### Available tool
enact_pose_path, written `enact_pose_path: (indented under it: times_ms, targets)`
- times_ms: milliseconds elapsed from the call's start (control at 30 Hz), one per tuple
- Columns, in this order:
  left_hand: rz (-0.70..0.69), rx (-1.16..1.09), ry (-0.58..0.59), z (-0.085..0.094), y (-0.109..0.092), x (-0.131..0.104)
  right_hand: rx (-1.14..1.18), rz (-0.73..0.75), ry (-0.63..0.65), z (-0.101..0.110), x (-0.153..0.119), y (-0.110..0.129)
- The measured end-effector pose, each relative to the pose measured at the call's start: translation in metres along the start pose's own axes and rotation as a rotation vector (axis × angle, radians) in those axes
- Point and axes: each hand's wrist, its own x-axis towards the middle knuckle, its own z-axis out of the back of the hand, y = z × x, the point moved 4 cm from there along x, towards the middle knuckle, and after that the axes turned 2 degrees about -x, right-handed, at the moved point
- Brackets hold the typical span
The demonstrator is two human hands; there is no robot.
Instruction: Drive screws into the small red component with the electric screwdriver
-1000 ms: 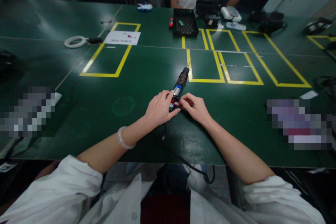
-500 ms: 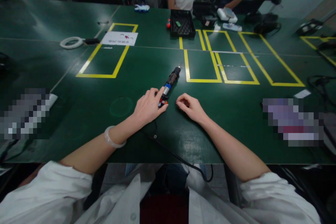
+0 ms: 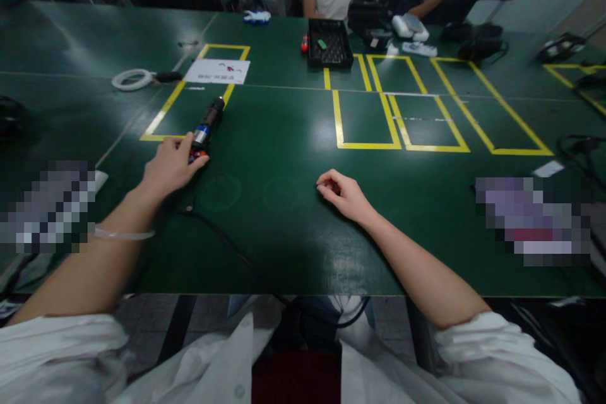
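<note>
Holds in left grip (image 3: pixel 173 166), now farther left, black electric screwdriver with blue-silver band (image 3: pixel 202 132), at yellow tape outline (image 3: pixel 163 137) on green surface (image 3: pixel 284 240); leaves right grip (image 3: pixel 344 194) well apart, curled, contents untellable; handles tool one-handed.

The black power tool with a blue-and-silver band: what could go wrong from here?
The thin black cord crosses the green table and loops below its near edge, so it might snag and tug the power tool. The tool's tip sits just short of the white printed paper sheet and could nudge it if the left hand slides forward.
</note>
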Motion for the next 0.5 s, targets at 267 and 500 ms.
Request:
enact_pose_path:
  times_ms: [267, 500]
  targets:
    - [0.112, -0.002, 0.018, 0.003, 0.059, 0.031, 0.005, -0.01, 0.021, 0.0, 0.0, 0.001]
    - [-0.026, 0.144, -0.202, 0.018, 0.025, 0.003, -0.011, -0.003, 0.028, 0.0, -0.001, 0.003]
